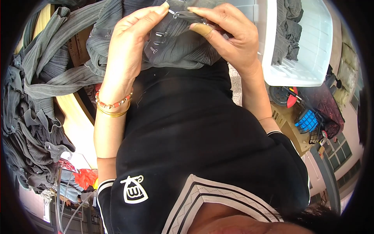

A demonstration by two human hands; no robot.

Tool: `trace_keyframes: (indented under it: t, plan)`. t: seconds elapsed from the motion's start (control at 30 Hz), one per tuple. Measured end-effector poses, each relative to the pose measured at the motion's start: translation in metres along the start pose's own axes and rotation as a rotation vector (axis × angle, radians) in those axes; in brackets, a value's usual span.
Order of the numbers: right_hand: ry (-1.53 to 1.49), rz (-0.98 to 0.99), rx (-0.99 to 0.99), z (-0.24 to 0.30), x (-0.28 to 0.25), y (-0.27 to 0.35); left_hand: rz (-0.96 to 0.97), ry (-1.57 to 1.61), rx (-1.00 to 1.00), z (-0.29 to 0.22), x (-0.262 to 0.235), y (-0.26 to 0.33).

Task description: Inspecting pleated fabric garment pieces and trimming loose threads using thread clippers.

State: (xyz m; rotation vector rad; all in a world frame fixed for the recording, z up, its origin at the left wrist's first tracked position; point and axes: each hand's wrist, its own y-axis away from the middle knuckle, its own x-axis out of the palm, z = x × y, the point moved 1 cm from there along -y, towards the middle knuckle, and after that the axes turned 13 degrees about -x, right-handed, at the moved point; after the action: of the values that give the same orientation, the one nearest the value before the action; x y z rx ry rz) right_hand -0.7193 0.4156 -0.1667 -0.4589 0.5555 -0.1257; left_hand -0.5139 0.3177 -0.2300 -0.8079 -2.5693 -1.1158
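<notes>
The fingers [163,8] of the left hand [130,46] are pinched shut on a small silver metal hook clasp [174,15] at the edge of a grey ribbed fabric garment [175,46]. The right hand [230,37] meets it from the other side, its fingers closed on the same strip of cloth, thumb pressed flat along it. More hook fittings [157,39] show on the fabric just below the left thumb. The garment bunches against the person's black shirt [187,132]. A beaded bracelet and gold bangles [113,106] circle the left wrist. A heap of the same grey pleated cloth [35,117] lies off to the left. To the right stands a white plastic bin [311,50] with more grey pieces inside.
</notes>
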Motion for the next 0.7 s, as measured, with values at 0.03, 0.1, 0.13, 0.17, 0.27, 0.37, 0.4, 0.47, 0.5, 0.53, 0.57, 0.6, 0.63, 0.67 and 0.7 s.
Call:
trace_keyframes:
  t: [0.03, 0.1, 0.13, 0.17, 0.27, 0.37, 0.4, 0.47, 0.5, 0.53, 0.57, 0.6, 0.63, 0.67, 0.7]
  plan:
    - [0.07, 0.034, -0.022, 0.002, 0.0, -0.001, -0.001, 0.0, 0.001, 0.003, -0.002, -0.001]
    - [0.143, 0.065, -0.044, 0.0, 0.001, 0.002, -0.032, 0.047, 0.014, 0.0, 0.006, 0.001]
    - [0.182, 0.042, -0.1, -0.006, 0.004, 0.008, -0.031, 0.047, 0.016, -0.001, 0.01, 0.002]
    - [0.22, 0.02, -0.153, -0.01, 0.007, 0.011, -0.056, 0.062, 0.012, -0.002, 0.014, 0.003]
    - [0.245, 0.013, -0.147, -0.01, 0.008, 0.011, -0.076, 0.056, 0.017, 0.0, 0.007, 0.002]
    - [0.254, 0.007, -0.174, -0.011, 0.009, 0.01, -0.053, 0.047, 0.032, 0.002, 0.006, 0.002]
    - [0.254, 0.007, -0.174, -0.011, 0.009, 0.01, -0.033, 0.059, 0.038, 0.003, 0.007, 0.002]
    - [0.225, 0.007, -0.148, -0.011, 0.009, 0.01, -0.031, 0.053, 0.038, 0.004, 0.007, 0.001]
    - [0.226, 0.006, -0.148, -0.011, 0.009, 0.01, -0.03, 0.046, 0.038, 0.004, 0.007, 0.001]
    - [0.229, 0.011, -0.133, -0.011, 0.009, 0.011, -0.029, 0.045, 0.038, 0.004, 0.008, 0.001]
    - [0.233, 0.015, -0.117, -0.011, 0.008, 0.011, -0.037, 0.041, 0.037, 0.004, 0.009, 0.001]
    - [0.234, 0.014, -0.116, -0.011, 0.009, 0.012, -0.045, 0.036, 0.036, 0.003, 0.011, 0.002]
    - [0.243, 0.016, -0.105, -0.01, 0.009, 0.012, -0.044, 0.035, 0.036, 0.002, 0.015, 0.003]
    - [0.252, 0.02, -0.095, -0.01, 0.009, 0.011, -0.052, 0.048, 0.026, 0.0, 0.02, 0.005]
    - [0.252, 0.02, -0.095, -0.011, 0.01, 0.011, -0.06, 0.061, 0.017, -0.001, 0.023, 0.006]
